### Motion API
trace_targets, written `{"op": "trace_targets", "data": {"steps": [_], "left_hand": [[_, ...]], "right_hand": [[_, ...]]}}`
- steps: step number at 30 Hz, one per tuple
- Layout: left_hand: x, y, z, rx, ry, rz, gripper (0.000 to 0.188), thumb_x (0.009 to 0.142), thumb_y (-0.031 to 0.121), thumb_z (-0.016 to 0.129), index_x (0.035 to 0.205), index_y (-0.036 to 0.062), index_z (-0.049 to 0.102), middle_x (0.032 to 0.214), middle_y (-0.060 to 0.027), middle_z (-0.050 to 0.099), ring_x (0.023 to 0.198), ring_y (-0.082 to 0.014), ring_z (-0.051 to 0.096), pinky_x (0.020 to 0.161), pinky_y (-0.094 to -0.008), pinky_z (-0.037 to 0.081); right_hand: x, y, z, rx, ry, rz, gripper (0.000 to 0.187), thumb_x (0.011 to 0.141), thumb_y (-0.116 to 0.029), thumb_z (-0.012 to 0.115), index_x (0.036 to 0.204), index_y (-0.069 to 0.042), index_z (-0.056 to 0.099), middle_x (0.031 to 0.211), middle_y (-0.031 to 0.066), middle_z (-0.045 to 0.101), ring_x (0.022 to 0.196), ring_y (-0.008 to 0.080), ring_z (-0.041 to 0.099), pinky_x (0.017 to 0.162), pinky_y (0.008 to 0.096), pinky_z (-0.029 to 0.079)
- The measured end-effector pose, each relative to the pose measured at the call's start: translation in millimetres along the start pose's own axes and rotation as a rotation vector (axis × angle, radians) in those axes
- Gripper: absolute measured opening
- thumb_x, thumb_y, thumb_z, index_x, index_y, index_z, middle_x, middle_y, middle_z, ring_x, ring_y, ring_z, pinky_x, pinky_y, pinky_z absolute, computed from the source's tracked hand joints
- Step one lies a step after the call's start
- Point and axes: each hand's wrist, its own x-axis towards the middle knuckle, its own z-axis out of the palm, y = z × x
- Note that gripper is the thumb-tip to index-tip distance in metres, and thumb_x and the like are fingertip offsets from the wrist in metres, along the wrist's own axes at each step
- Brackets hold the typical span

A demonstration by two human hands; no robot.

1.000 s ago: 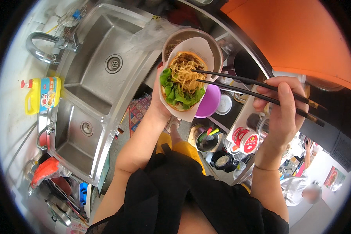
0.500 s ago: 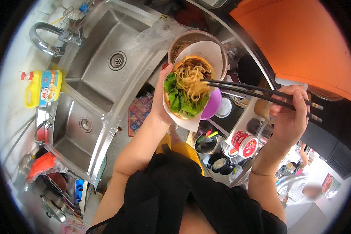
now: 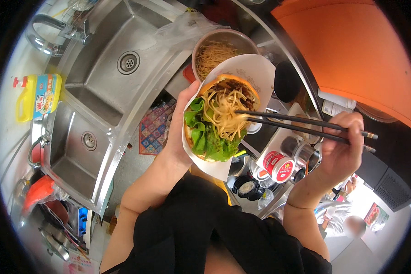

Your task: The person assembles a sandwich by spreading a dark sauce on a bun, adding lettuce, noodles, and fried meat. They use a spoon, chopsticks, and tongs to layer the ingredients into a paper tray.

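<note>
My left hand [image 3: 178, 132] is wrapped round a white paper sleeve [image 3: 258, 75] with a stuffed flatbread [image 3: 245, 84] in it. Green lettuce leaves [image 3: 210, 144] fill its lower part, and pale noodles [image 3: 223, 105] with dark brown shreds lie above them. Between thumb and fingers my right hand [image 3: 345, 146] grips a pair of black chopsticks [image 3: 301, 124]. Their tips touch the noodles in the filling, where a few strands are blurred. Just beyond the sleeve stands a metal bowl [image 3: 245, 41] with more noodles, partly covered by the paper.
On the left is a steel double sink [image 3: 105, 75] with a tap [image 3: 45, 39] and a yellow detergent jug [image 3: 37, 98]. A red-and-white tub [image 3: 278, 166] stands on the right counter below an orange panel [image 3: 347, 50]. Another person [image 3: 340, 219] is at lower right.
The stuffed flatbread has come nearer and lower in my left hand, baring more of the noodle bowl and covering a purple bowl. The chopsticks stay at the filling.
</note>
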Motion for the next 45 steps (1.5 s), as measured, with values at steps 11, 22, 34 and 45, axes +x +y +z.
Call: {"op": "trace_targets", "data": {"steps": [11, 22, 34, 45], "left_hand": [[-6, 5, 4, -0.020, -0.026, 0.060, 0.057, 0.096, 0.050, 0.044, 0.130, 0.0059, 0.052, 0.119, -0.0127, 0.063, 0.103, -0.0234, 0.065, 0.088, -0.0385, 0.055], [-10, 8, 7, 0.019, -0.048, 0.080, 0.059, 0.095, 0.052, 0.044, 0.130, 0.0052, 0.052, 0.119, -0.0127, 0.063, 0.102, -0.0235, 0.065, 0.087, -0.0381, 0.055], [-18, 5, 14, -0.029, 0.068, -0.028, 0.062, 0.094, 0.055, 0.042, 0.131, 0.0056, 0.052, 0.119, -0.0144, 0.063, 0.099, -0.0256, 0.067, 0.079, -0.0424, 0.059], [-16, 2, 13, -0.109, -0.087, 0.006, 0.061, 0.096, 0.051, 0.041, 0.131, 0.0029, 0.051, 0.124, -0.0164, 0.060, 0.108, -0.0272, 0.063, 0.092, -0.0420, 0.053]], "right_hand": [[-8, -21, 6, 0.004, -0.200, -0.038, 0.024, 0.094, -0.014, 0.041, 0.090, 0.008, 0.052, 0.075, 0.0265, 0.058, 0.043, 0.0168, 0.052, 0.044, 0.0219, 0.044], [-8, -9, 13, -0.103, -0.044, -0.091, 0.022, 0.091, -0.015, 0.045, 0.083, 0.004, 0.051, 0.067, 0.0197, 0.056, 0.041, 0.0163, 0.047, 0.045, 0.0231, 0.045], [2, -22, 2, 0.749, -0.383, 0.059, 0.010, 0.092, 0.000, 0.048, 0.087, 0.004, 0.041, 0.071, 0.0147, 0.049, 0.039, 0.0087, 0.054, 0.034, 0.0145, 0.047], [11, -34, -1, 1.172, -0.635, 0.249, 0.010, 0.091, 0.005, 0.046, 0.081, 0.008, 0.045, 0.067, 0.0276, 0.054, 0.040, 0.0280, 0.059, 0.034, 0.0283, 0.054]]}}
